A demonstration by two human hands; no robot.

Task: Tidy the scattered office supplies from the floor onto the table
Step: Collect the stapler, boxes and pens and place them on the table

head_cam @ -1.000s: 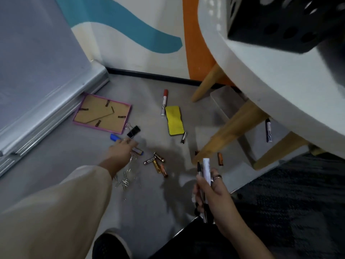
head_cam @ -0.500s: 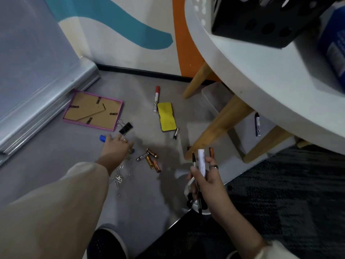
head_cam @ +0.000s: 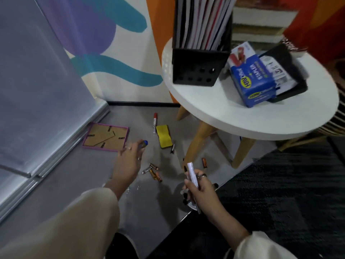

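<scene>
A smooth grey floor [head_cam: 61, 184] is meeting a wall painted in teal, purple and orange shapes, with a dark ribbed carpet [head_cam: 280, 193] lying along its right edge. A brushed-metal panel [head_cam: 37, 90] is leaning at the left. A round white table [head_cam: 233, 116] on pale wooden legs is carrying a black perforated file holder [head_cam: 196, 71] packed with flat folders, a glossy blue stapler box [head_cam: 252, 81] and a black tray [head_cam: 291, 71] near its far right edge.

The left hand [head_cam: 128, 161] is curling around a blue-capped marker [head_cam: 143, 143], lifted above the floor just beside the pink-edged picture frame [head_cam: 105, 137], which is lying face down with its cardboard back showing. The right hand [head_cam: 201, 189] is gripping a slim white marker [head_cam: 192, 173] together with a dark pen.

Scattered on the floor near the table legs are lying a red-capped marker [head_cam: 155, 122], a yellow rectangular eraser [head_cam: 164, 136], a cluster of small cylindrical batteries [head_cam: 152, 171] and one orange battery [head_cam: 204, 162].
</scene>
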